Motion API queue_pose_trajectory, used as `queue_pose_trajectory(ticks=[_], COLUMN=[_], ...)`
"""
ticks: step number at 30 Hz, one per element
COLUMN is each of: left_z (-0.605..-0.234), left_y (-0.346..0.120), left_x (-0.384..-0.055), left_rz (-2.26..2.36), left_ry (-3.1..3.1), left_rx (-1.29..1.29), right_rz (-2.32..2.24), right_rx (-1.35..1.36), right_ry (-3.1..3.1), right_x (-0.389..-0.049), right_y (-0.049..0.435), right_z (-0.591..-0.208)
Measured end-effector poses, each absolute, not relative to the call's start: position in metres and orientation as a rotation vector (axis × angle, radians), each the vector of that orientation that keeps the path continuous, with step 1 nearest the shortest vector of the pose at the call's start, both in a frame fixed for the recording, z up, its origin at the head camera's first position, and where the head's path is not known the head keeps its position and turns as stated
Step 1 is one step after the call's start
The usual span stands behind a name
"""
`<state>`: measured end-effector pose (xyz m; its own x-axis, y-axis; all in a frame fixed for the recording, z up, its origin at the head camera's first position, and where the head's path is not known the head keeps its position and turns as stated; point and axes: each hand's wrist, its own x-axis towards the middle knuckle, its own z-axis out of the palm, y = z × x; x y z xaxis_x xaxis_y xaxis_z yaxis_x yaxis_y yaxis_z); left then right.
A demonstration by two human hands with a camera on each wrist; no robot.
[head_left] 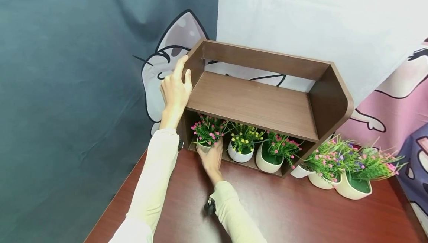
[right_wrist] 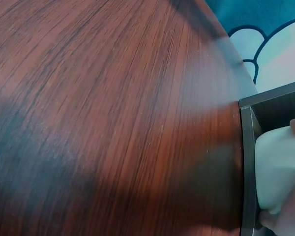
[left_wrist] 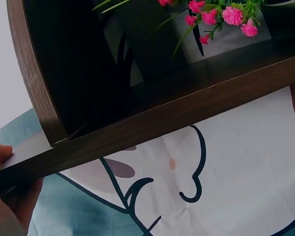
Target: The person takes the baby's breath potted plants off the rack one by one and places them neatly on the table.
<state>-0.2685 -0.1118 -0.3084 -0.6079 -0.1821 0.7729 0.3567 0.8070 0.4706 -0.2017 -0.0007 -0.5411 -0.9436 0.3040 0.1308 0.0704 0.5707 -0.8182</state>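
A brown wooden shelf (head_left: 250, 90) stands on the table. My left hand (head_left: 175, 90) grips the upper edge of its left side panel; in the left wrist view, thumb and fingers lie on opposite faces of the panel (left_wrist: 113, 137). In the lower compartment, at the far left, my right hand (head_left: 212, 157) holds the white pot (right_wrist: 275, 167) of a plant with pink flowers (head_left: 208, 129). The hand partly hides that pot. Beside it are a white pot with yellow flowers (head_left: 240, 152) and a cream pot with pink flowers (head_left: 269, 161).
Right of the shelf, several more potted plants stand together, among them a cream pot (head_left: 352, 189). The reddish-brown table (head_left: 284, 206) extends in front. Printed cloth (head_left: 83, 87) hangs behind and to the left.
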Motion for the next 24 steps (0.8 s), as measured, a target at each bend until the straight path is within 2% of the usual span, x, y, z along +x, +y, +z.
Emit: queue_pose_trajectory(ticks=[24], left_z=[-0.304], left_y=[-0.104], left_x=[-0.289], left_rz=[-0.802], left_ry=[-2.133], left_rx=[-0.11], right_rz=[1.272], right_rx=[-0.103], right_ry=[-2.604], right_x=[-0.189], right_y=[0.037], right_z=[-0.536])
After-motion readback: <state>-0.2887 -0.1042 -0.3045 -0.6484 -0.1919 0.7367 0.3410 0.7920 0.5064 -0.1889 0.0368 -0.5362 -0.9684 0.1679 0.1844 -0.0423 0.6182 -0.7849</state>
